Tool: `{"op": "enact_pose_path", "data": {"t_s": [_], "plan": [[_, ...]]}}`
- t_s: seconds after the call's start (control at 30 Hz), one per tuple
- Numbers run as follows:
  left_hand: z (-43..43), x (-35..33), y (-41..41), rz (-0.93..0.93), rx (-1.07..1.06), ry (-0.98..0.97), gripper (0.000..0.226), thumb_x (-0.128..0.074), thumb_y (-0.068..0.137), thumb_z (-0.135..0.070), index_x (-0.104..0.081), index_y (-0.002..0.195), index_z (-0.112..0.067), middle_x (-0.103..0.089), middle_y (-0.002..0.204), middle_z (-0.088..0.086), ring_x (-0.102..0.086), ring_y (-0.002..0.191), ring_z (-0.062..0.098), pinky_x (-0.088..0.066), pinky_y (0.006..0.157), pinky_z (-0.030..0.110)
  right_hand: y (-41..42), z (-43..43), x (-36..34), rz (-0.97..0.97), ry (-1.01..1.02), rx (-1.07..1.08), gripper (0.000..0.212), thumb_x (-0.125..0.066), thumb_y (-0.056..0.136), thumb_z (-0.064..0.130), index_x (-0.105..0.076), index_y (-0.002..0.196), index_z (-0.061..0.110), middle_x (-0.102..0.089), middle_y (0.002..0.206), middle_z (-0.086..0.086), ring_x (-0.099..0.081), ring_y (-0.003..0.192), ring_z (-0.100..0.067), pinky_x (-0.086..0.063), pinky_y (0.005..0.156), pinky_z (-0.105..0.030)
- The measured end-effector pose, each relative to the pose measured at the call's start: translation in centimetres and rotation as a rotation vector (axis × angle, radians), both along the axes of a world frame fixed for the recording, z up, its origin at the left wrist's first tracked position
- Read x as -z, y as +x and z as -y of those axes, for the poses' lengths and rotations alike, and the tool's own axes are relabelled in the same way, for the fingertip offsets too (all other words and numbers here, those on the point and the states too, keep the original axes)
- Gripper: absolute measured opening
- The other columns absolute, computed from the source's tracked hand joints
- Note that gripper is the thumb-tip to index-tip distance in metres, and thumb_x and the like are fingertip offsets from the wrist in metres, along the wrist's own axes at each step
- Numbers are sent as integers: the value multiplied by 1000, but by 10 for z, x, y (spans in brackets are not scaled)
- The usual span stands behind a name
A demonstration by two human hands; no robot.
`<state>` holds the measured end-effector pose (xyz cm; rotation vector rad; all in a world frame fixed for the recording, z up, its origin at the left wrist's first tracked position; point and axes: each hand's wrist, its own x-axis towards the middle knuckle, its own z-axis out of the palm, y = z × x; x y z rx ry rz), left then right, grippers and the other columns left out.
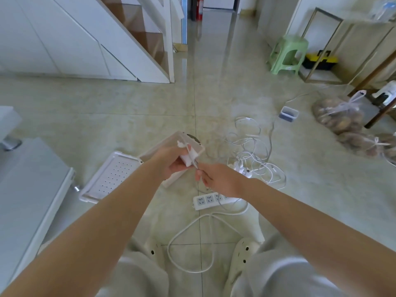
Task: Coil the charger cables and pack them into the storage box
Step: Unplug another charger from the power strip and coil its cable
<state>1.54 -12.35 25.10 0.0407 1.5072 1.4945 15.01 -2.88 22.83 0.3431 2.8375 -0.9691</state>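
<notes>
My left hand (pixel 171 160) grips a white charger (pixel 187 158) with its cable wound around it, just above the open white storage box (pixel 198 146). My right hand (pixel 216 179) pinches the thin cable end (pixel 196 165) that runs from the charger. The box lid (pixel 111 179), dotted with small holes, lies on the floor to the left of the box. A tangle of loose white cables (pixel 255 155) and chargers sprawls on the floor to the right of my hands.
A white power strip (pixel 211 200) lies below my right hand, its thick cord (pixel 192 243) looping between my feet. A small clear container (pixel 288 113), bags of potatoes (pixel 340 118), a green stool (pixel 288 54) and a staircase (pixel 137 39) stand further off. White furniture (pixel 27 189) is on the left.
</notes>
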Motion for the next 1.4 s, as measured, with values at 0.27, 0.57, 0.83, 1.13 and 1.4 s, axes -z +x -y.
{"op": "enact_pose_path", "data": {"t_s": [0.27,0.57,0.83,1.13,1.4], "plan": [[11,-4,15,112,42,65,10,-49,96,-7,-56,92,-1,-61,92,15,-60,87,26,-50,87,41,11,-5,5,72,56,-38,27,-31,100,20,-55,88,17,-56,75,-4,-51,64,-21,-39,59,-25],[44,-10,26,-383,594,-344,36,-73,80,-29,-67,102,-2,-67,87,7,-58,75,15,-50,68,20,16,-18,-2,263,215,-110,39,-33,99,35,-51,74,11,-54,72,-4,-46,61,-17,-35,64,-26],[60,37,24,-696,658,-723,43,-78,74,-38,-64,96,-4,-57,83,5,-49,64,14,-40,57,22,12,4,-9,153,551,-148,46,-37,97,44,-34,58,18,-37,55,7,-40,61,-16,-26,52,-28],[56,59,11,-242,224,-487,18,-61,92,-18,-56,97,-1,-59,83,12,-56,63,20,-53,52,27,23,62,19,119,370,-112,26,-30,101,19,-52,110,8,-61,102,-9,-60,88,-31,-45,72,-34],[51,46,32,108,65,-159,16,-55,95,-19,-54,89,-4,-53,79,9,-57,65,20,-52,62,30,31,84,30,158,251,-208,34,-29,102,22,-29,132,7,-63,102,-13,-58,72,-30,-40,61,-32]]}}
